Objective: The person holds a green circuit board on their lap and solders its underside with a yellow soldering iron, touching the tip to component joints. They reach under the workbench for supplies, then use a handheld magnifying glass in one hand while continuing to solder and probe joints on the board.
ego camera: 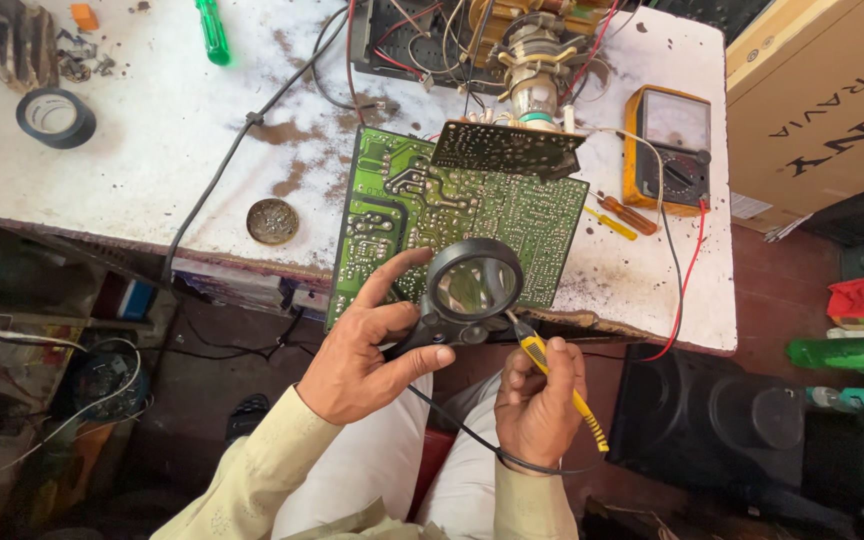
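- Head view: the left hand [367, 350] grips a black round magnifying glass [472, 283] over the near edge of the green printed circuit board [452, 215], solder side up on the white stained bench [152, 130].
- The right hand [540, 400] is closed on a yellow-handled probe [557, 375] — tip near the board's edge; inspection looks under way, no repair evident.

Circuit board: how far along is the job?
Done: green circuit board lies solder-side up on the bench, meter leads attached. In hand: left hand holds magnifier over the board's edge; right hand holds yellow-handled tool at it. Left: cannot tell; no fresh joints visible.
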### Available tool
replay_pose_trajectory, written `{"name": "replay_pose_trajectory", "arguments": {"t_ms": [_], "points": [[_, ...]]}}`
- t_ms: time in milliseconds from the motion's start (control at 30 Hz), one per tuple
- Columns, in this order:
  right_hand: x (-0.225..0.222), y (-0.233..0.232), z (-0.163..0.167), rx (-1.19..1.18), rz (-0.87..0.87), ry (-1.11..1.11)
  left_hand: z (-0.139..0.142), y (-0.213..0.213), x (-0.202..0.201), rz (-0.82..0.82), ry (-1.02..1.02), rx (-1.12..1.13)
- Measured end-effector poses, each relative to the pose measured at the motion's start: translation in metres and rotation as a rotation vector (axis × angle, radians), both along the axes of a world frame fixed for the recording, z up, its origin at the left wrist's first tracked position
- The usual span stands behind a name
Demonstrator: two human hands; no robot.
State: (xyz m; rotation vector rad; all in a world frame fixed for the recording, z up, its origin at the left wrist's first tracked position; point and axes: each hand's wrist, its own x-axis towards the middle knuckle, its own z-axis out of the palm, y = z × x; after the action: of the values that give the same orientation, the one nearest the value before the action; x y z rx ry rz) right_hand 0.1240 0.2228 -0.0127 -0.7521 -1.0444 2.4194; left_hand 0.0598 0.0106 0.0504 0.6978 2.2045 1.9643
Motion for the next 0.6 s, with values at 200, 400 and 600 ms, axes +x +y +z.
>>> {"name": "replay_pose_trajectory", "arguments": {"t_ms": [200, 400, 600], "points": [[-0.003, -0.001, 0.002, -0.098, 0.044, 0.052, -0.001, -0.001, -0.001, 0.019, 0.021, -0.038], [0.005, -0.013, 0.015, 0.362, -0.045, 0.037, 0.001, 0.0, 0.001, 0.018, 0.012, -0.036], [0.02, 0.005, -0.001, 0.326, -0.148, 0.073, 0.001, 0.002, 0.002, 0.016, 0.071, -0.019]]}}
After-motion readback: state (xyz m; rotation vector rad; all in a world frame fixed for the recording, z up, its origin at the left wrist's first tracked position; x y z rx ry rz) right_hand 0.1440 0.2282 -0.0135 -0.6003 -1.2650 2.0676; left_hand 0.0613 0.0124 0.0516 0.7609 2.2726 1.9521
